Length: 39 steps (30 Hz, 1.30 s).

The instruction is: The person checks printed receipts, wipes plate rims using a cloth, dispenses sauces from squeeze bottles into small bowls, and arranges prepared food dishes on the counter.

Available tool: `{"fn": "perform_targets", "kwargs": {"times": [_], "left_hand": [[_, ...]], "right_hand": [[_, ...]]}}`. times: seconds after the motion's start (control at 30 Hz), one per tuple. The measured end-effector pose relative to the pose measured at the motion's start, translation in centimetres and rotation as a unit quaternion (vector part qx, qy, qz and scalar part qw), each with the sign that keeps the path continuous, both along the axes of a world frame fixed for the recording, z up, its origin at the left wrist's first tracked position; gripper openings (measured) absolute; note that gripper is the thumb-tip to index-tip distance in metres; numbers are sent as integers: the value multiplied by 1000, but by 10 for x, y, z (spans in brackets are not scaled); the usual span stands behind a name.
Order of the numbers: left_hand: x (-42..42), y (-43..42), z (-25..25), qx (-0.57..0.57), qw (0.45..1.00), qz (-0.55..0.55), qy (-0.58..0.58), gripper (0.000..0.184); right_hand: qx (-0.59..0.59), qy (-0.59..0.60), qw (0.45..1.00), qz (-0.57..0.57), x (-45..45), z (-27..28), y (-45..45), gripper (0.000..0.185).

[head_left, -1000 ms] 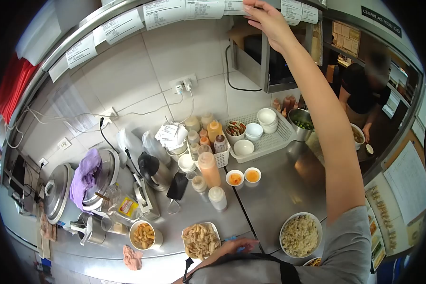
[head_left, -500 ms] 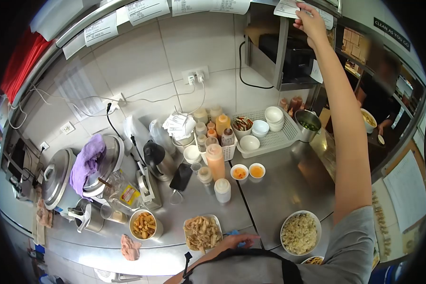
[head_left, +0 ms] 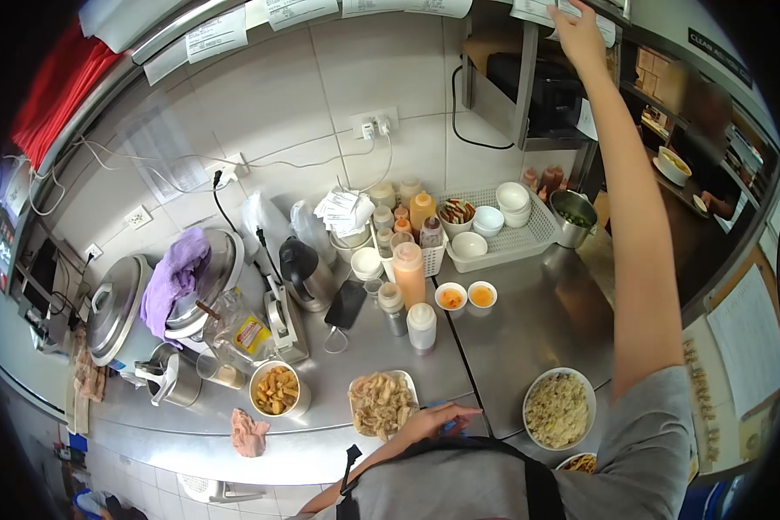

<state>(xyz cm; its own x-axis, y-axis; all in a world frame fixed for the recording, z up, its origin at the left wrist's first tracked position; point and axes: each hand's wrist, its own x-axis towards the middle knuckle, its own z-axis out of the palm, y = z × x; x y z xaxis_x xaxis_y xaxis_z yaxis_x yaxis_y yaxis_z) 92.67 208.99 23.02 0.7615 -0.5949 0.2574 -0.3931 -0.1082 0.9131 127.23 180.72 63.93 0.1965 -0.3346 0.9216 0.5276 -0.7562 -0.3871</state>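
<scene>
With fingers (head_left: 557,12) of the right hand (head_left: 585,45) bent at the printed slips (head_left: 530,10), reach high to the upper edge of a metal shelf; cannot tell whether pinching the paper or only touching it. Hold the left hand (head_left: 426,424) low over the worktop (head_left: 533,334), one finger stretched out to the right, just beside a white tray (head_left: 412,380) of pale brown battered pieces (head_left: 380,406). Cannot tell whether gripping the blue item (head_left: 447,426) partly hidden there. See a bowl (head_left: 593,409) of rice (head_left: 558,412) farther right and, left of the tray, a tub (head_left: 302,400) of golden chunks (head_left: 277,389) near a pink cloth (head_left: 249,432). Beyond the left hand, see two small sauce cups (head_left: 451,297) side by side, near an orange squeeze bottle (head_left: 409,276). Past the worktop at right, see another person (head_left: 700,160) near a bowl.
</scene>
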Motion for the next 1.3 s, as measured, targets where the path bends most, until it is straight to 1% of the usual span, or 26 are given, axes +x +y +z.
{"fn": "perform_targets", "kwargs": {"times": [0.03,0.1,0.13,0.17,0.2,0.23,0.27,0.3,0.33,0.4,0.5,0.57,0.63,0.67,0.73,0.87,0.9,0.93,0.97,1.0,1.07,1.13,1.17,1.2,1.23,1.3], "left_hand": [[-2,2,3,-21,1000,2,15,45],[-7,8,6,-22,999,16,23,34],[-10,11,6,-20,999,22,30,29],[-14,14,4,-21,1000,14,19,23],[-17,15,1,-21,1000,7,7,18],[-19,17,-1,-21,1000,2,-5,12],[-21,19,-2,-25,1000,1,-4,8],[-23,23,-2,-26,1000,-1,-1,6],[-26,28,-3,-24,1000,-5,5,8],[-27,34,-4,24,998,10,62,13],[-35,42,-8,88,980,7,180,16],[-35,41,3,20,980,-66,187,20],[-35,40,17,67,978,-126,151,22],[-34,40,16,73,978,-160,112,21],[-42,42,20,76,974,-173,125,20],[-40,41,15,126,958,-200,161,20],[-36,36,11,136,954,-202,173,21],[-28,28,-6,118,941,-210,238,22],[-17,13,-23,98,935,-217,262,25],[-7,-4,-40,78,928,-225,287,29],[16,-48,-76,121,926,-226,277,40],[25,-94,-105,158,897,-171,375,49],[26,-113,-114,146,896,-157,390,51],[25,-129,-123,133,892,-142,407,53],[22,-144,-134,119,889,-125,424,55],[17,-164,-162,76,833,-171,521,54]], "right_hand": [[-88,-23,987,-130,-11,-13,-5,39],[-25,-12,999,29,-74,-64,10,43],[-16,-36,994,106,-119,-99,30,38],[43,115,986,114,-157,-142,41,31],[89,107,960,244,-188,-192,62,23],[0,261,944,203,-240,-224,78,16],[-7,315,920,232,-260,-277,89,11],[8,387,877,286,-281,-330,93,12],[28,434,852,290,-307,-374,99,20],[-37,551,802,228,-357,-443,100,29],[-139,436,883,103,-393,-512,120,39],[-125,465,865,138,-398,-531,134,39],[-107,444,881,126,-401,-548,136,28],[-85,462,878,90,-405,-549,133,25],[-44,494,868,26,-420,-550,136,20],[69,541,836,-63,-460,-542,122,24],[174,577,795,-59,-473,-533,121,21],[277,603,746,-53,-487,-520,121,19],[377,619,688,-45,-501,-514,121,17],[506,522,687,7,-516,-522,119,15],[710,283,636,109,-545,-547,115,13],[723,168,661,112,-557,-565,117,17],[725,111,670,115,-562,-574,115,20],[711,102,687,106,-566,-585,113,24],[702,126,698,66,-564,-572,115,29],[677,187,712,-3,-554,-546,125,38]]}}
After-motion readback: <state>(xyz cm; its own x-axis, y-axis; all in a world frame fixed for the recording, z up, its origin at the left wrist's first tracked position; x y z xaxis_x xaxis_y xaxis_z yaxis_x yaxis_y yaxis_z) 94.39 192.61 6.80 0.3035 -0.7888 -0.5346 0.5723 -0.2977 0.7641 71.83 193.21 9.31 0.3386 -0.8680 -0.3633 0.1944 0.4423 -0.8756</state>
